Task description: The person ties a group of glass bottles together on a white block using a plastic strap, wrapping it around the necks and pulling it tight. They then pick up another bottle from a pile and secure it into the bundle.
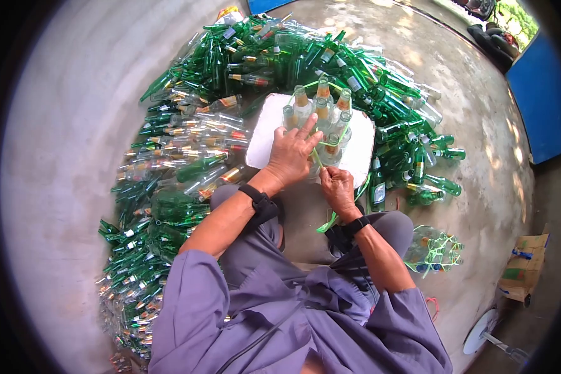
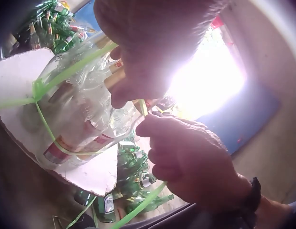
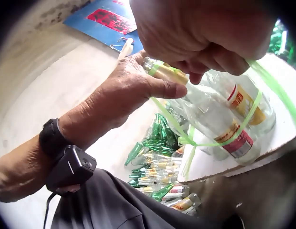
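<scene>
A cluster of clear glass bottles [image 1: 344, 115] stands upright on a white board [image 1: 262, 140] before the person. Green plastic strap [image 2: 67, 78] runs round the bottles' bodies, with a knot in the left wrist view, and another length circles their necks. The left hand [image 1: 288, 156] is at the near bottle necks, its thumb lying across a neck [image 3: 164, 72] in the right wrist view and its fingers spread over the tops. Just to the right, the right hand [image 1: 338, 189] pinches a strap end [image 1: 318, 158] stretched from the necks. The strap's loose tail [image 1: 328, 224] hangs below this hand.
Heaps of green bottles [image 1: 215, 65] and clear bottles [image 1: 187, 146] curve round the board's left, back and right. A strapped bottle bundle [image 1: 433, 249] stands on the floor beside the right knee. Farther right are a cardboard box [image 1: 523, 268] and a blue panel [image 1: 545, 100].
</scene>
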A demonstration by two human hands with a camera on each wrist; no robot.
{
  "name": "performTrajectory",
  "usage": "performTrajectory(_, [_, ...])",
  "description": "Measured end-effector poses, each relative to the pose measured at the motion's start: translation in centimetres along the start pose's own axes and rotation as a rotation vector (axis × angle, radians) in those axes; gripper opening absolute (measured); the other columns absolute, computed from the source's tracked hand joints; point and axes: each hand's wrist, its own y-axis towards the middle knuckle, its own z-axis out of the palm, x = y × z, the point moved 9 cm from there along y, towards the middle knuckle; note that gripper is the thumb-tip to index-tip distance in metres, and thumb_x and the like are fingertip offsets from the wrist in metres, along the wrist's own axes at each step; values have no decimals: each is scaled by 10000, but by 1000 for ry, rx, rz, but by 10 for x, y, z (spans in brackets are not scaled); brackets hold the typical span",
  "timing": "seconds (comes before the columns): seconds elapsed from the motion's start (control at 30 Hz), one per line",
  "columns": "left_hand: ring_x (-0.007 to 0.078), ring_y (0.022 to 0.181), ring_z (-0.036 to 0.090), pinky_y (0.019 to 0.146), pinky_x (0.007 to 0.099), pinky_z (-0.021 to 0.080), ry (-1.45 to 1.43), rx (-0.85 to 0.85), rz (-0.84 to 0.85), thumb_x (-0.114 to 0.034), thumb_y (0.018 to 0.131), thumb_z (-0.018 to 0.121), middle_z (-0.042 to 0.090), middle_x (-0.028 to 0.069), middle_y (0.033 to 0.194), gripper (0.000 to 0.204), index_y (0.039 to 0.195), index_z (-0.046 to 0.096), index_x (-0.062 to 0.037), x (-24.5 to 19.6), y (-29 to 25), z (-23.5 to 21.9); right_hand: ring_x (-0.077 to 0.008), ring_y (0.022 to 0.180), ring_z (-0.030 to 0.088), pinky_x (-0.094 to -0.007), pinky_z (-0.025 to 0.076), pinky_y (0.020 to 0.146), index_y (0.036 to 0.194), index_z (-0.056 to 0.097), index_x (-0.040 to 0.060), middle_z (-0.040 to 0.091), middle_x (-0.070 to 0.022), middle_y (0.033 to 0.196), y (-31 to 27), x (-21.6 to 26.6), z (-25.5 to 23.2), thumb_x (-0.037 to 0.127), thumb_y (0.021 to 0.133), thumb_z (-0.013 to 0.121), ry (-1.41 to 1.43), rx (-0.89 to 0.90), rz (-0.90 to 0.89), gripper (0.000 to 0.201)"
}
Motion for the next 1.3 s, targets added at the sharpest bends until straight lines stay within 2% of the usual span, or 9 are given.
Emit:
performTrajectory(0.03, [225, 1071, 608, 949, 476, 362, 1, 2, -3, -200, 627, 821, 356, 85, 1599, 742, 1335, 608, -140, 1, 1, 1, -435, 679, 649, -466, 500, 604, 762, 661, -26, 613, -270, 701, 0, 13, -8, 137, 911, 617, -15, -9, -30, 225])
performTrajectory(0.17, [224, 1091, 602, 961, 487, 358, 0, 17, -17, -187, 641, 811, 348, 82, 1602, 768, 1369, 574, -123, 4, 2, 4, -441, 680, 641, -481, 503, 608, 728, 636, -17, 617, -259, 698, 8, 27, -26, 136, 912, 629, -166, 0, -116, 240])
performTrajectory(0.4, [226, 1100, 601, 967, 499, 351, 1, -12, -14, -164, 664, 783, 348, 90, 1602, 767, 1389, 543, -89, 5, 2, 5, -420, 665, 639, -493, 510, 621, 697, 622, 4, 622, -231, 687, 28, 71, -48, 148, 895, 628, -377, 92, -308, 245])
performTrajectory(0.5, [223, 1103, 601, 966, 502, 349, 10, 6, -18, -159, 671, 775, 350, 93, 1600, 762, 1391, 538, -85, 7, 2, 8, -396, 634, 631, -432, 506, 564, 692, 608, -17, 609, -213, 679, 41, 101, -55, 84, 825, 662, -436, 110, -542, 176])
performTrajectory(0.7, [219, 1101, 603, 967, 507, 342, 17, 22, -15, -156, 674, 775, 329, 101, 1610, 770, 1398, 525, -81, 8, 4, 12, -402, 675, 630, -476, 493, 611, 724, 598, 4, 620, -196, 701, 94, 103, -55, 125, 848, 646, -552, 145, -606, 180])
performTrajectory(0.93, [221, 1096, 602, 978, 509, 329, -6, 3, -6, -148, 665, 779, 328, 104, 1610, 774, 1393, 526, -80, 7, 2, 10, -397, 689, 661, -456, 518, 644, 798, 682, 1, 656, -208, 708, 101, 46, -52, 222, 890, 683, -548, 67, -342, 239])
performTrajectory(1.0, [222, 1095, 602, 979, 508, 328, -6, 13, -4, -145, 661, 778, 328, 104, 1610, 777, 1394, 526, -83, 7, 4, 9, -358, 675, 677, -428, 517, 627, 805, 700, -1, 668, -194, 706, 100, 34, -60, 232, 889, 694, -430, -20, -295, 248])
performTrajectory(1.13, [224, 1094, 603, 979, 502, 329, -32, 25, -4, -143, 651, 770, 332, 99, 1610, 764, 1381, 548, -103, 7, 5, 8, -167, 572, 601, -330, 470, 586, 869, 714, -21, 629, -110, 628, 100, 10, -58, 195, 898, 701, -222, -33, -173, 218])
performTrajectory(1.3, [228, 1131, 592, 1001, 499, 341, -85, 82, 6, -186, 683, 737, 337, 90, 1609, 717, 1375, 562, -122, 9, 8, 1, -105, 623, 523, -300, 453, 603, 954, 737, -17, 618, -21, 663, 102, -18, -48, 194, 937, 673, 119, 86, -44, 221])
